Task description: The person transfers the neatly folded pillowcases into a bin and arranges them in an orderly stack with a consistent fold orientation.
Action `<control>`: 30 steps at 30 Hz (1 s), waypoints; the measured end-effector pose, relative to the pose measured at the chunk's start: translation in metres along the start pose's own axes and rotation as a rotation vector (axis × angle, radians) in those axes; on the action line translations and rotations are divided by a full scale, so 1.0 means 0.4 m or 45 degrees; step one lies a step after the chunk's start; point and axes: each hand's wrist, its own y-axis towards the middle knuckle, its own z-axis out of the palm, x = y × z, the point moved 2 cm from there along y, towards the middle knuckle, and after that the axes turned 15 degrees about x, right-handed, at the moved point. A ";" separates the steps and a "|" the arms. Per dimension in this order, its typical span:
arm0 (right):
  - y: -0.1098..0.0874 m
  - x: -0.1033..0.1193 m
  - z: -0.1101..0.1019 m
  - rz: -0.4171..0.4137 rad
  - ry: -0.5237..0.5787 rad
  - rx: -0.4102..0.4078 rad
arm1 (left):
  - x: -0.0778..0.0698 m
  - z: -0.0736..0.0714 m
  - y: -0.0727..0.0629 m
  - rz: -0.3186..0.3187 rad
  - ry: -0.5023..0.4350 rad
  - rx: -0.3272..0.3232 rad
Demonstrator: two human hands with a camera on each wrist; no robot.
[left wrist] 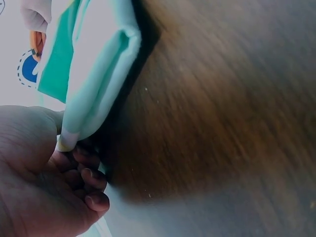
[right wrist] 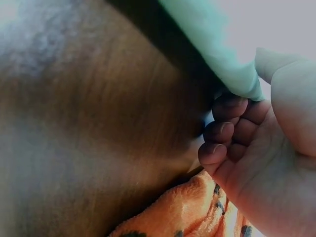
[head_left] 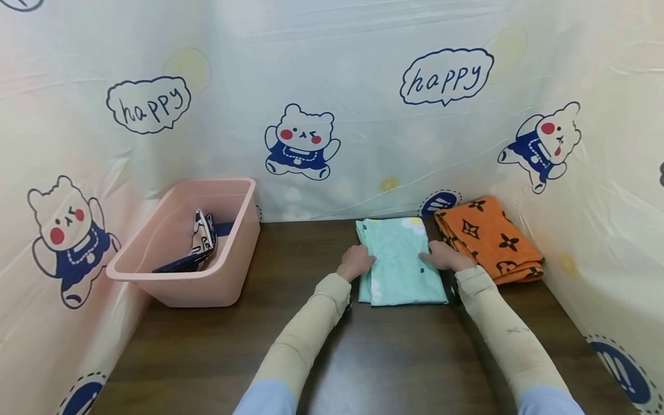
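A folded mint-green cloth (head_left: 402, 265) with pale flower prints lies on the dark wooden table near the back wall. At its left edge my left hand (head_left: 355, 262) pinches the fabric, thumb above and curled fingers below. The left wrist view shows that hand (left wrist: 54, 173) at the corner of the layered fold (left wrist: 98, 79). On the opposite edge my right hand (head_left: 442, 255) grips the cloth the same way; in the right wrist view its curled fingers (right wrist: 222, 131) sit under the green edge (right wrist: 222, 59). The cloth's underside is hidden.
Just right of my right hand lies a folded orange cloth (head_left: 490, 236) with black motifs. A pink plastic tub (head_left: 207, 288) stands at the left, with dark blue and white folded items (head_left: 202, 242) inside. Printed curtains (head_left: 363, 115) enclose the table (head_left: 384, 357) at back and sides.
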 end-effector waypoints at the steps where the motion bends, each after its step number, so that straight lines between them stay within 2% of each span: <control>1: 0.000 0.001 0.001 -0.003 -0.003 0.002 | 0.001 0.000 -0.002 -0.003 -0.001 -0.003; 15: 0.005 0.014 0.011 -0.029 0.002 0.020 | 0.019 -0.008 -0.009 -0.014 -0.010 -0.008; 23: 0.008 0.024 0.019 -0.025 0.014 0.006 | 0.028 -0.011 -0.021 0.016 -0.030 -0.009; 30: -0.001 0.026 0.005 -0.037 0.006 -0.007 | 0.025 -0.013 -0.001 0.013 -0.022 -0.005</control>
